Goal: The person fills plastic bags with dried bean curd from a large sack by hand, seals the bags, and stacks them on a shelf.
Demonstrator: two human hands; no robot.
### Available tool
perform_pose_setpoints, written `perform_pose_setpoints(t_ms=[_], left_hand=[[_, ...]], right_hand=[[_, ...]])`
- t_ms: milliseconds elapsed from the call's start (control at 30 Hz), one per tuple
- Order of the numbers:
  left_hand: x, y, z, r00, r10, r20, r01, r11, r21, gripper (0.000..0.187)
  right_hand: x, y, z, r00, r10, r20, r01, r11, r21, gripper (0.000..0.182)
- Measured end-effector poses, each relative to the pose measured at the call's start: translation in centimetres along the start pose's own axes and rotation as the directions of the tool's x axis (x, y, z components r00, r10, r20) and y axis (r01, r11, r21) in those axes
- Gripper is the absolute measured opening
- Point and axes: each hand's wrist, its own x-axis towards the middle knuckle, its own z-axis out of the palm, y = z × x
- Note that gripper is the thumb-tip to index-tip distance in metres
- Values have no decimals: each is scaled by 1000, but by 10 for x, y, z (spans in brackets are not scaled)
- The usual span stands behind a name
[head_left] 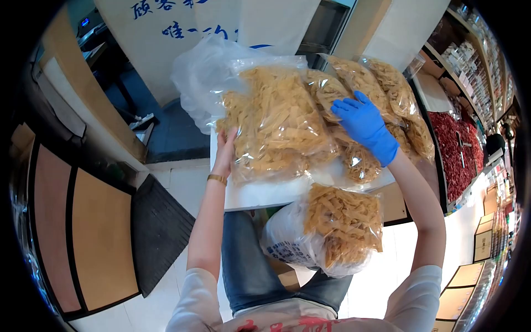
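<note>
Shop interior, fisheye view looking down: pale tile floor point(166, 182), dark mat point(157, 232) lying at left, wood-panelled counter front point(99, 243) beside it, white signboard w/ blue characters point(166, 33) standing behind. Shelves of small packaged goods point(475, 72) running along the right wall; bin of red dried chillies point(456, 149) sitting below them.

White tabletop point(260, 193) is carrying a heap of clear plastic bags. Biggest is the large bag of dried yellow strips point(276, 122), lying nearest the person, front-left of the heap. Left hand point(225, 149), bare, gold bracelet at wrist, is pressing against that bag's left edge, fingers up along the plastic; looks like a grip on the edge but can't tell if fingers are closing fully. Right hand point(362, 122), in blue glove, is resting spread flat on top of the smaller bags point(381, 94) behind and to the right, palm down, not clamping anything. Hands well apart, large bag lying between them.

Smaller bags are holding the same yellow strips, stacked overlapping toward the table's far-right edge. Empty-looking crumpled clear plastic point(204, 72) is bunching up at the heap's far left.

Below the table edge, a second bag of strips point(343, 227) is sitting inside a white printed carrier bag point(287, 238), against the person's jeans, untouched by either hand.
</note>
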Motion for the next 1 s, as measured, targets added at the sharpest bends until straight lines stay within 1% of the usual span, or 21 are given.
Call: perform_pose_setpoints(t_ms=[67, 100, 167, 200, 233, 267, 300, 367, 433, 467, 500, 533, 567, 600, 700, 767, 800, 833, 900, 933, 1000], left_hand=[[10, -6, -3, 1000, 8, 4, -8, 1000, 27, 96], [3, 1, -2, 1000, 19, 23, -20, 998, 56, 96], [-6, 10, -1, 1000, -4, -7, 4, 999, 33, 95], [-8, 11, -1, 999, 6, -35, -4, 998, 67, 94], [-9, 15, -2, 998, 21, -59, -15, 995, 101, 93], [-10, 20, -3, 998, 21, -59, -15, 995, 101, 93], [-9, 25, -6, 999, -14, -44, 18, 994, 112, 92], [-12, 28, -14, 998, -53, -22, 55, 991, 118, 91], [-8, 29, -19, 1000, 0, 13, -3, 978, 211, 89], [-4, 21, -21, 998, 48, -46, -35, 966, 258, 84], [-3, 23, -30, 998, 66, 14, -67, 962, 264, 79], [-2, 24, -33, 1000, -20, 22, 15, 971, 239, 77], [-17, 35, -43, 994, -110, 1, 107, 972, 211, 76], [-16, 31, -59, 995, -94, -24, 97, 971, 218, 75], [-12, 20, -71, 998, -54, -40, 62, 971, 232, 76], [-9, 7, -78, 991, -67, 113, 56, 994, 96, 77], [-12, 5, -76, 985, -61, 159, 57, 998, 26, 72], [-10, -3, -72, 982, -65, 176, 60, 998, 32, 72], [-7, -13, -72, 986, 68, 153, -64, 998, -27, 66], [-5, -18, -69, 982, 58, 180, -56, 998, -18, 66], [-18, -2, -62, 990, 35, 135, -23, 996, -91, 64]], right_hand=[[4, -6, -6, 986, 94, 138, -93, 996, -11, 39], [12, -15, -18, 987, 83, 135, -83, 997, -2, 39], [28, -35, -38, 905, 283, 317, -287, 957, -34, 50], [34, -42, -39, 908, 278, 312, -284, 958, -29, 50], [39, -47, -41, 966, 214, 145, -223, 973, 51, 50], [43, -52, -41, 988, 153, -23, -149, 982, 117, 50], [48, -59, -41, 988, 152, -22, -149, 982, 115, 50], [62, -81, -42, 993, 16, -118, 12, 971, 240, 46], [71, -121, -48, 980, -153, -126, 180, 952, 247, 42], [74, -130, -44, 976, -157, -148, 191, 949, 251, 39], [72, -135, -41, 975, -152, -164, 189, 951, 245, 37], [67, -137, -42, 979, -131, -156, 165, 959, 228, 37], [66, -147, -42, 966, -195, -170, 234, 939, 252, 35], [62, -153, -43, 951, -249, -182, 291, 918, 268, 34], [41, -158, -49, 949, -278, -146, 312, 890, 332, 33], [28, -154, -43, 948, -271, -165, 313, 889, 335, 32], [21, -151, -39, 945, -270, -185, 319, 885, 339, 31], [12, -145, -37, 951, -256, -177, 302, 893, 335, 31], [3, -131, -34, 971, -175, -161, 223, 903, 368, 29], [-8, -121, -36, 977, -150, -150, 195, 911, 364, 29], [-21, -100, -39, 997, 69, 20, -70, 901, 428, 26]])
